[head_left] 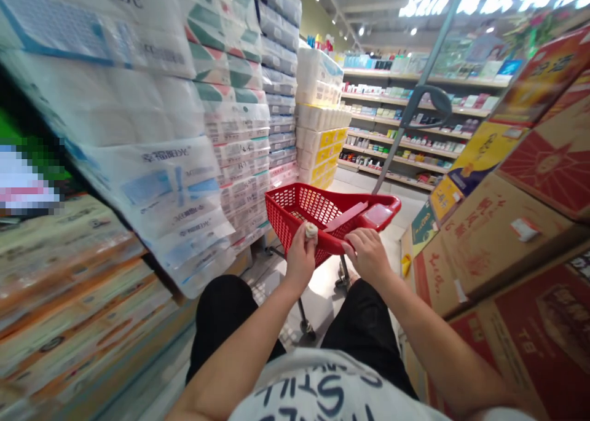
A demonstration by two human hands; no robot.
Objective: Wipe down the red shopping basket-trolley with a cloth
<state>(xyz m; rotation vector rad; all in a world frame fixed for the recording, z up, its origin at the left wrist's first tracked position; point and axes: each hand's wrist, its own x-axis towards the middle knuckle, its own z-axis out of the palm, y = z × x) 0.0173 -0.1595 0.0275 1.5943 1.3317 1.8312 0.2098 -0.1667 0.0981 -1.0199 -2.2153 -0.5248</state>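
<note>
A red plastic shopping cart (282,217) with a perforated basket stands right in front of me. My left hand (300,258) is closed at the near side of its rim, pinching a small off-white, roundish object (311,230) whose kind I cannot make out. Slightly to the right, my right hand (370,252) is closed over the cart's red rim, fingers wrapped on top. Beyond it, the basket carries a pinkish-red flap (346,217) and a flat panel (375,216). The left palm is hidden from view.
Tall stacks of wrapped tissue packs (239,132) line the left side. Printed cardboard boxes (482,236) are piled close on the right. A slanted metal pole (391,150) with a grey loop rises past the cart. Stocked shelves (401,117) stand at the back.
</note>
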